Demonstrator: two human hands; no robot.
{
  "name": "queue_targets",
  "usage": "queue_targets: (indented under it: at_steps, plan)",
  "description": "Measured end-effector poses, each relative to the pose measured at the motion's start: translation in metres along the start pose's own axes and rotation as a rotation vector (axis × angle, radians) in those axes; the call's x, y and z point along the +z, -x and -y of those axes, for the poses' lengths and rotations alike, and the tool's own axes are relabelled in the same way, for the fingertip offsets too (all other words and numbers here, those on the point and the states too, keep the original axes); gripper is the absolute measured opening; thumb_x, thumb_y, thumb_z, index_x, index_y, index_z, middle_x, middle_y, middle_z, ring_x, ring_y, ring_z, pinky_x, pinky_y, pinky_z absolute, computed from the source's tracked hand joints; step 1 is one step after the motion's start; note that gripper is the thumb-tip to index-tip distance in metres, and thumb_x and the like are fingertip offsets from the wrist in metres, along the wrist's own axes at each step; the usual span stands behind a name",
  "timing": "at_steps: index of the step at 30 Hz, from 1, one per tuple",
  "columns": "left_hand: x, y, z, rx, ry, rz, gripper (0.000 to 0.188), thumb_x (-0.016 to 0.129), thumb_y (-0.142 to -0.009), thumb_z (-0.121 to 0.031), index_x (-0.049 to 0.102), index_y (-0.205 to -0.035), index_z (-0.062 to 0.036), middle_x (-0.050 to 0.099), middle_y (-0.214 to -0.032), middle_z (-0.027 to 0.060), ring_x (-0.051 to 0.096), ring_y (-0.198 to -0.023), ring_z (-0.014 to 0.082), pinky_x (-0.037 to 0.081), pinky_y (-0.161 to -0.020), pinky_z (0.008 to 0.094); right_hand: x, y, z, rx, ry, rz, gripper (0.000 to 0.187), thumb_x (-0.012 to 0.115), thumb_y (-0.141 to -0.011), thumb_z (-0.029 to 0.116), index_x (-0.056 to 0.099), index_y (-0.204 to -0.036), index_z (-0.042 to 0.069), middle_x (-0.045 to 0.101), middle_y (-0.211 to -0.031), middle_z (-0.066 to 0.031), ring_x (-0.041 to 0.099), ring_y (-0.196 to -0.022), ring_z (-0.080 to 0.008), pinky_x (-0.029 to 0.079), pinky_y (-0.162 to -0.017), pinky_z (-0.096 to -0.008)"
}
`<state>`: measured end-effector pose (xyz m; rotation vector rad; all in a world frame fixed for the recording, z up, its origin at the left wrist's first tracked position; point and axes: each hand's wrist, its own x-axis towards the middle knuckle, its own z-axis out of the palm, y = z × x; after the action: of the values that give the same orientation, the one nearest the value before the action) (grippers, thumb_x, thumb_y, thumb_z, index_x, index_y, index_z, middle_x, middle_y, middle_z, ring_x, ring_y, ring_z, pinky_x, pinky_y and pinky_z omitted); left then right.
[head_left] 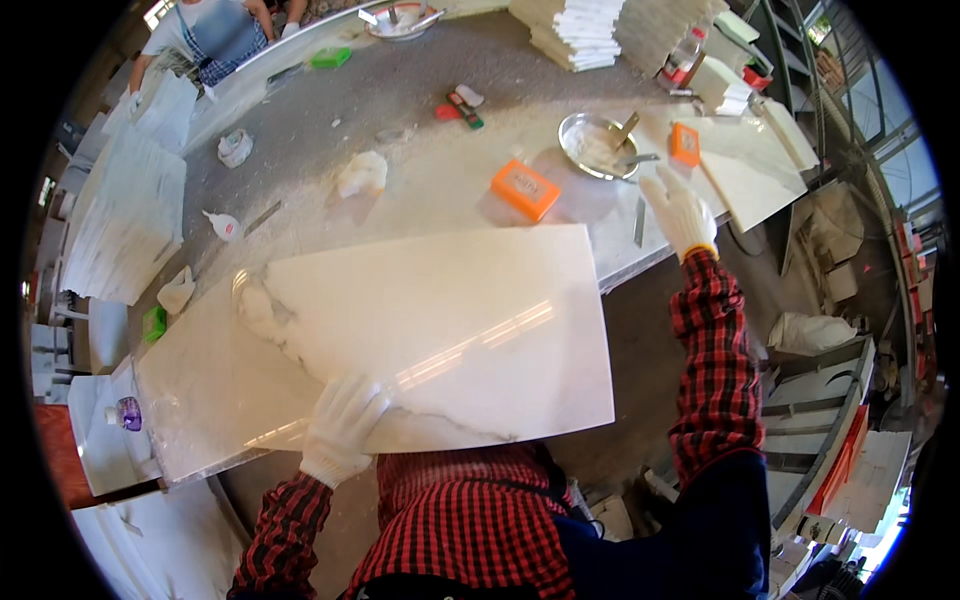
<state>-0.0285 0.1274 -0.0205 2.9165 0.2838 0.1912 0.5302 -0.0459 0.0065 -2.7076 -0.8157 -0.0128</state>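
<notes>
A glossy white marble slab (470, 310) with grey veins lies in front of me, its right end jutting past the table. My left hand (345, 425), in a white knitted glove, rests with its fingers flat on the slab near the front edge. Also gloved, my right hand (680, 212) reaches out to the right with fingers extended, beside a round metal bowl (590, 172) of whitish paste. Two putty knives stand in that bowl; the handle of one (640, 158) points toward my right fingertips, and I see no grip on it.
Orange boxes (525, 190) flank the bowl. A flat metal blade (639, 222) lies near the table edge. Stacked slabs (130, 225) stand at the left, more (572, 35) at the back. A bottle (683, 58) stands far right. Another person (205, 35) is at the far left.
</notes>
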Motion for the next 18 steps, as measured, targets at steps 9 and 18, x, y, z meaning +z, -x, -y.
queue_targets:
  at_steps: [9, 18]
  plan:
    - [0.005, 0.010, 0.006, 0.000, -0.004, -0.004, 0.075, 0.076, -0.057, -0.007, 0.061, -0.131, -0.0089, 0.058, -0.138, 0.0135, 0.055, -0.131, 0.0370, 0.046, -0.108, 0.0532, 0.021, -0.005, 0.009, 0.042, -0.240, -0.028, 0.064, 0.051, -0.098, 0.063, 0.065, -0.140, 0.018, 0.071, -0.119, -0.0280, 0.066, -0.115, -0.0450, 0.050, -0.099, -0.0518]
    - [-0.011, 0.002, -0.002, 0.006, 0.015, 0.037, 0.080, 0.075, -0.054, -0.011, 0.061, -0.132, -0.0104, 0.059, -0.136, 0.0104, 0.055, -0.129, 0.0348, 0.047, -0.104, 0.0510, 0.054, -0.024, 0.031, 0.094, -0.329, -0.224, 0.025, 0.064, -0.090, 0.032, 0.082, -0.102, 0.021, 0.076, -0.099, -0.0163, 0.073, -0.095, -0.0386, 0.057, -0.086, -0.0483]
